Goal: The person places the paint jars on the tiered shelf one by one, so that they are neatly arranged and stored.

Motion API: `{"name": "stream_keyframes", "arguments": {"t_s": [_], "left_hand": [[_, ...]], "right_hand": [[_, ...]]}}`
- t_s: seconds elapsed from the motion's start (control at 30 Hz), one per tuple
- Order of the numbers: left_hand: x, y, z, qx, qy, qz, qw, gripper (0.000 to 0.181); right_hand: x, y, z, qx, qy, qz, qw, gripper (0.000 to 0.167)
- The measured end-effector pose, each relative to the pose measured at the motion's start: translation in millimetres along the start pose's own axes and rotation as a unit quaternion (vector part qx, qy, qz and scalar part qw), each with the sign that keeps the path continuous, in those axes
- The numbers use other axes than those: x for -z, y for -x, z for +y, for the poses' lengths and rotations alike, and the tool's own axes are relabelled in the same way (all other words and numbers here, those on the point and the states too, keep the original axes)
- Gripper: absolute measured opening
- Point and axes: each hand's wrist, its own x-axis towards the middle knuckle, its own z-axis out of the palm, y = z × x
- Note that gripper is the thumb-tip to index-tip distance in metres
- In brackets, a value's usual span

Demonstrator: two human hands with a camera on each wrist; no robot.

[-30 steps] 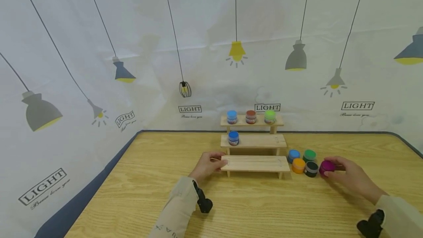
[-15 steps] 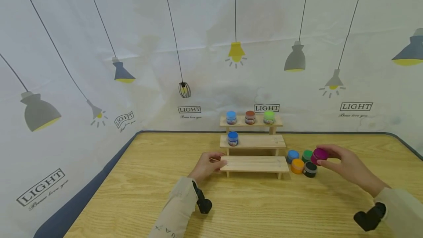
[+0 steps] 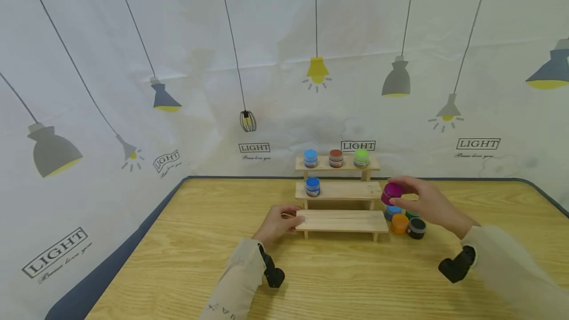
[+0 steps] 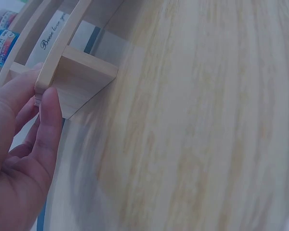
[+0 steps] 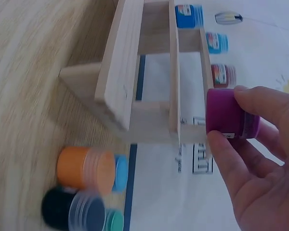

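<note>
A three-tier wooden rack [image 3: 342,220] stands on the table. My left hand [image 3: 276,223] pinches the left end of its lowest shelf, seen also in the left wrist view, where the hand [image 4: 26,130] has thumb and fingers on the board's end. My right hand [image 3: 428,204] holds a magenta jar [image 3: 392,194] in the air, just right of the middle shelf. In the right wrist view the jar [image 5: 226,114] is between thumb and fingers. A dark blue jar [image 3: 313,187] is on the middle shelf's left; light blue [image 3: 310,158], red-brown [image 3: 336,158] and lime [image 3: 361,158] jars line the top.
Right of the rack, on the table, stand a blue jar [image 3: 393,212], an orange jar [image 3: 399,223], a black jar [image 3: 417,228] and a green jar [image 3: 412,214], partly covered from view. Behind the table [image 3: 222,196] hangs a sheet printed with lamps.
My right hand has lifted the magenta jar off the table and carried it left, over the other jars to the rack's right side. The left hand has stayed on the lowest shelf.
</note>
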Motion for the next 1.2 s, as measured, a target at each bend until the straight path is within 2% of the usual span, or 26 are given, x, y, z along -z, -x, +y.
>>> {"name": "stream_keyframes", "arguments": {"t_s": [0.17,0.33,0.73,1.2], "left_hand": [[-0.9,10.9,15.7,-0.002,-0.01,-0.001,0.9999,0.034],[-1.1,14.9,21.9,-0.001,-0.016,-0.001,0.9999,0.034],[0.9,10.9,15.5,-0.011,-0.014,-0.011,0.9998,0.035],[1.3,11.5,15.2,-0.015,-0.01,-0.014,0.9997,0.035]], "right_hand": [[-18,-22.4,-9,0.017,-0.019,-0.004,0.9997,0.044],[-33,-39.9,-15,0.015,-0.041,-0.013,0.9989,0.043],[-62,-70.4,-21,-0.011,-0.056,-0.021,0.9982,0.044],[-73,-81.0,-18,-0.02,-0.087,-0.025,0.9957,0.042]]}}
